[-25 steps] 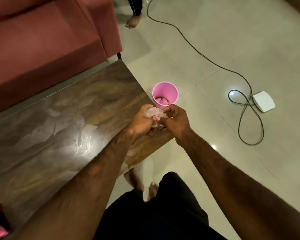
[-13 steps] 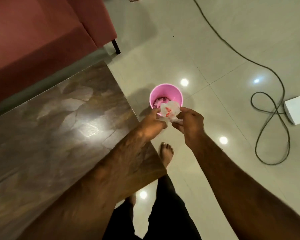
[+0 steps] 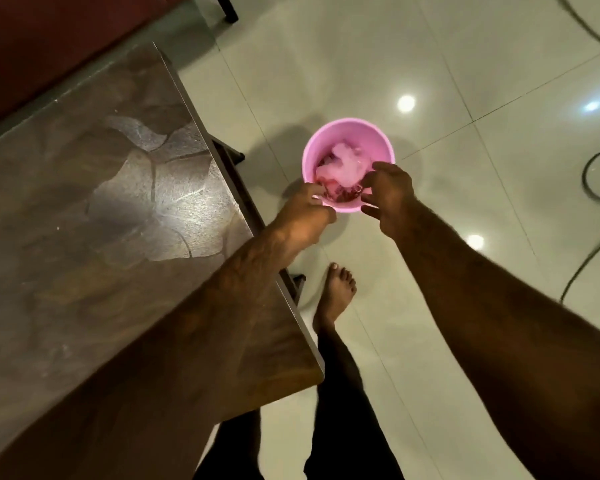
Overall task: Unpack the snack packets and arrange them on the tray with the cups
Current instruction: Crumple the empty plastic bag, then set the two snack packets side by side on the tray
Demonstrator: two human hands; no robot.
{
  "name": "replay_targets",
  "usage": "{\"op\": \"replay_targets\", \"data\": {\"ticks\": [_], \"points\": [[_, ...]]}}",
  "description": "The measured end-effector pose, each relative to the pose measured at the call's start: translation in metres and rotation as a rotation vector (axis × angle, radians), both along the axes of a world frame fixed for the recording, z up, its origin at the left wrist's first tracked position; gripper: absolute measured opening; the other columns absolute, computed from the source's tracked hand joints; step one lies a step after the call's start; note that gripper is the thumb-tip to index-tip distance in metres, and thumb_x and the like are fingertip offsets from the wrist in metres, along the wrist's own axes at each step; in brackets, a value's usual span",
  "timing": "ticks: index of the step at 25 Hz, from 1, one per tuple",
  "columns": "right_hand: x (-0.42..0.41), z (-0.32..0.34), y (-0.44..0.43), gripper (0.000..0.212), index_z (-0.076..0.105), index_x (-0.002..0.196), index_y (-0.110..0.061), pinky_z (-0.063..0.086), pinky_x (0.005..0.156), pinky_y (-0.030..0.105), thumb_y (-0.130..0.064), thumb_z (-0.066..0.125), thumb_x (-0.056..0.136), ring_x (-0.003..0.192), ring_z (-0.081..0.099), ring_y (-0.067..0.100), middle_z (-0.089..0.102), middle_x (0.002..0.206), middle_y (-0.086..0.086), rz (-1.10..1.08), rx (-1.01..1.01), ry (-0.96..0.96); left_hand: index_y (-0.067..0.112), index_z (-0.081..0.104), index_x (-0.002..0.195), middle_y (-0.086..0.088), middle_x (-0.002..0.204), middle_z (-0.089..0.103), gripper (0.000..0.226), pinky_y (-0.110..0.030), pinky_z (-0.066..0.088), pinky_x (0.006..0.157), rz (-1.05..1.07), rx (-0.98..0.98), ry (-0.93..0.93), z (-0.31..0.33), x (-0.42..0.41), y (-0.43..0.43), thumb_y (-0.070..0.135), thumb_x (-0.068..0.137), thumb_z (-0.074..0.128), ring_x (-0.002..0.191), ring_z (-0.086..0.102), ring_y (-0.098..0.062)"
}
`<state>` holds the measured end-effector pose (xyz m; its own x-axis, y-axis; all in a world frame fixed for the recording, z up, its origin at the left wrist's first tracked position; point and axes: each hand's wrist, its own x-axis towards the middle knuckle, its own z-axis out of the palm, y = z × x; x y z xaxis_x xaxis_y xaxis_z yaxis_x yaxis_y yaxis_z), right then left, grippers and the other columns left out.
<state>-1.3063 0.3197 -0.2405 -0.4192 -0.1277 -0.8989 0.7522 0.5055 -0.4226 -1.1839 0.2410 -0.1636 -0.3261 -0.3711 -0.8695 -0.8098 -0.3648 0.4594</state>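
Note:
A pink bin (image 3: 378,135) stands on the tiled floor just past the table's corner. Crumpled clear wrappers (image 3: 343,164) with red print lie inside it. Both hands hover over its near rim. My left hand (image 3: 305,214) is at the left side of the rim with fingers loosely curled and nothing visible in them. My right hand (image 3: 388,199) is at the right side, fingers spread apart and empty. No tray, cups or snack packets are in view.
A dark wooden table (image 3: 118,220) fills the left half, its corner near my legs. A red sofa (image 3: 49,36) stands behind it. A black cable (image 3: 589,181) loops on the floor at right. My bare foot (image 3: 336,292) is below the bin.
Both hands held a crumpled wrapper over the table edge, carried it above the bin, and have now let it go into the bin. The view has tilted downward.

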Motion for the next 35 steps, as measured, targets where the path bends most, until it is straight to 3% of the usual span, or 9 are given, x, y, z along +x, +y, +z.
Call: {"op": "replay_targets", "data": {"ticks": [4, 12, 15, 19, 20, 25, 28, 31, 35], "points": [[0.018, 0.029, 0.013, 0.043, 0.071, 0.132, -0.021, 0.058, 0.085, 0.04, -0.004, 0.059, 0.094, 0.111, 0.072, 0.033, 0.073, 0.112, 0.009, 0.055, 0.019, 0.027, 0.016, 0.051, 0.133, 0.013, 0.095, 0.055, 0.047, -0.026, 0.05, 0.07, -0.029, -0.036, 0.014, 0.024, 0.008, -0.004, 0.0, 0.09, 0.059, 0.092, 0.058, -0.009], [0.062, 0.134, -0.011, 0.036, 0.078, 0.081, -0.039, 0.063, 0.079, 0.042, -0.008, 0.066, 0.093, 0.118, 0.072, 0.037, 0.076, 0.125, 0.012, 0.274, -0.059, 0.185, 0.019, 0.049, 0.132, 0.004, 0.112, 0.054, 0.043, -0.037, 0.052, 0.08, 0.103, -0.069, 0.117, 0.104, 0.047, -0.02, 0.009, 0.091, 0.061, 0.1, 0.061, -0.015], [0.091, 0.171, -0.024, 0.027, 0.08, 0.104, -0.03, 0.062, 0.098, 0.053, -0.008, 0.068, 0.096, 0.117, 0.071, 0.035, 0.076, 0.124, 0.009, 0.414, -0.071, 0.272, 0.015, 0.049, 0.135, -0.002, 0.125, 0.057, 0.047, -0.032, 0.052, 0.083, 0.199, -0.11, 0.139, 0.134, 0.088, -0.03, 0.009, 0.09, 0.064, 0.103, 0.059, -0.013], [0.164, 0.223, -0.05, 0.047, 0.071, 0.136, -0.023, 0.051, 0.072, 0.014, -0.008, 0.067, 0.092, 0.092, 0.063, 0.004, 0.069, 0.138, -0.001, 0.809, -0.139, 0.449, 0.016, 0.047, 0.142, -0.006, 0.143, 0.051, 0.054, -0.025, 0.049, 0.085, 0.203, -0.269, 0.129, 0.178, 0.192, -0.05, 0.008, 0.091, 0.061, 0.113, 0.056, -0.013], [0.189, 0.235, -0.059, 0.049, 0.07, 0.138, -0.024, 0.052, 0.068, 0.013, -0.007, 0.066, 0.091, 0.09, 0.065, 0.006, 0.068, 0.138, -0.001, 0.89, -0.164, 0.478, 0.017, 0.046, 0.143, -0.006, 0.145, 0.05, 0.055, -0.026, 0.049, 0.089, 0.2, -0.304, 0.111, 0.188, 0.223, -0.054, 0.009, 0.09, 0.061, 0.116, 0.056, -0.015], [0.336, 0.281, -0.095, 0.051, 0.07, 0.139, -0.021, 0.055, 0.111, 0.039, -0.01, 0.071, 0.089, 0.122, 0.07, 0.026, 0.069, 0.14, 0.008, 1.197, -0.233, 0.578, 0.022, 0.047, 0.142, -0.005, 0.147, 0.047, 0.054, -0.023, 0.044, 0.084, 0.279, -0.391, 0.057, 0.22, 0.391, -0.063, 0.016, 0.09, 0.06, 0.111, 0.054, -0.017], [0.447, 0.293, -0.11, 0.05, 0.069, 0.138, -0.025, 0.055, 0.11, 0.038, -0.014, 0.071, 0.09, 0.121, 0.068, 0.025, 0.065, 0.143, 0.007, 1.31, -0.262, 0.623, 0.023, 0.05, 0.137, -0.006, 0.142, 0.052, 0.051, -0.023, 0.046, 0.078, 0.389, -0.426, 0.042, 0.228, 0.512, -0.058, 0.018, 0.088, 0.06, 0.105, 0.058, -0.019], [0.557, 0.295, -0.123, 0.05, 0.068, 0.139, -0.024, 0.052, 0.087, 0.023, -0.012, 0.071, 0.091, 0.1, 0.065, 0.011, 0.063, 0.145, 0.003, 1.375, -0.309, 0.6, 0.022, 0.051, 0.136, -0.005, 0.138, 0.052, 0.051, -0.026, 0.047, 0.083, 0.472, -0.427, 0.002, 0.235, 0.624, -0.043, 0.018, 0.086, 0.061, 0.105, 0.057, -0.019], [0.682, 0.291, -0.136, 0.051, 0.069, 0.138, -0.02, 0.051, 0.088, 0.02, -0.005, 0.072, 0.089, 0.12, 0.065, 0.018, 0.063, 0.147, 0.004, 1.485, -0.368, 0.536, 0.018, 0.053, 0.134, -0.008, 0.134, 0.055, 0.049, -0.033, 0.053, 0.092, 0.617, -0.453, -0.059, 0.243, 0.741, -0.027, 0.016, 0.086, 0.062, 0.11, 0.06, -0.024]]}}
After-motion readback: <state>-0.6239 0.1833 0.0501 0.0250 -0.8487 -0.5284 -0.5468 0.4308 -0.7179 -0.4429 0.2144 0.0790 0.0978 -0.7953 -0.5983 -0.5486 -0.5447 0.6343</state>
